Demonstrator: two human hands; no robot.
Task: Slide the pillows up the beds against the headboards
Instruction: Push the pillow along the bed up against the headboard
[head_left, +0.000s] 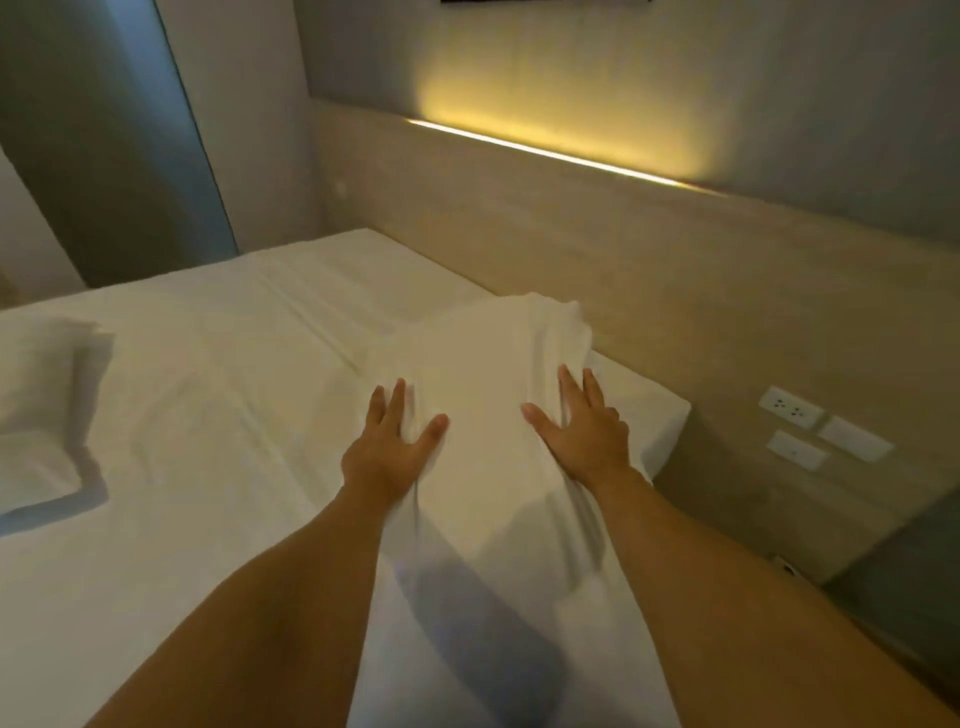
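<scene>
A white pillow (483, 374) lies on the white bed (208, 405) with its far end touching the wooden headboard (519, 218). My left hand (387, 447) presses flat on the pillow's left side, fingers spread and partly sunk into the fabric. My right hand (582, 426) rests flat on its right side, fingers pointing toward the headboard. Neither hand clasps the pillow; both palms lie on it. A second white pillow (41, 410) sits at the far left of the bed, away from the headboard.
A lit strip (545, 148) glows along the headboard's top edge. Wall sockets and switches (815, 426) sit on the panel to the right of the mattress corner. A grey curtain (119, 145) hangs in the left corner. A dark surface (904, 566) lies at right.
</scene>
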